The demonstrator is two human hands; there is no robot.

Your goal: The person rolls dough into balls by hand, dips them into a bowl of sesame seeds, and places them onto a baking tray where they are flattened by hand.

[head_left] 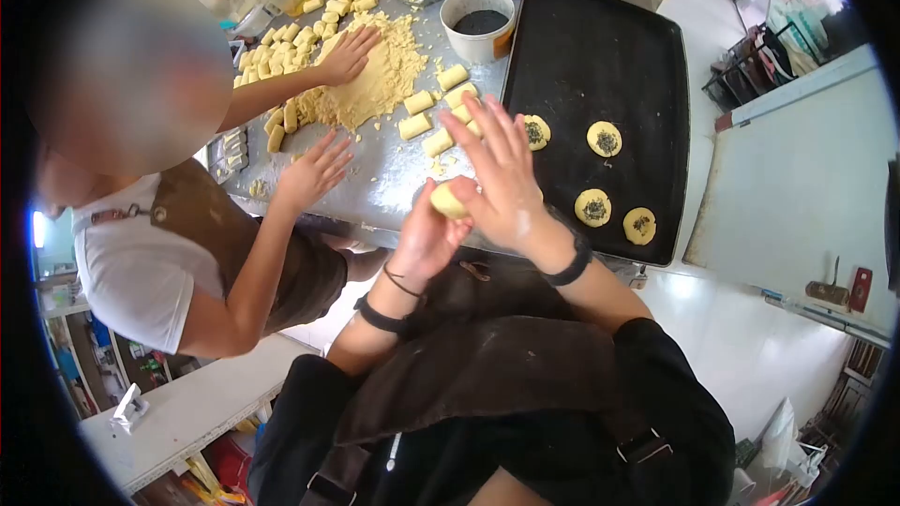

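Note:
A small ball of yellow dough rests in my left hand, its fingers curled around it. Over it, my right hand has its fingers stretched out, and the base of its palm is against or very near the dough. Short yellow dough cylinders lie on the metal table just beyond my hands. To the right, a black baking tray holds several flat dough rounds with dark seeds in their centres.
A white tub of dark seeds stands by the tray. At the left, a co-worker in a brown apron has one hand on crumbly dough and the other near the table edge. More dough pieces lie beyond.

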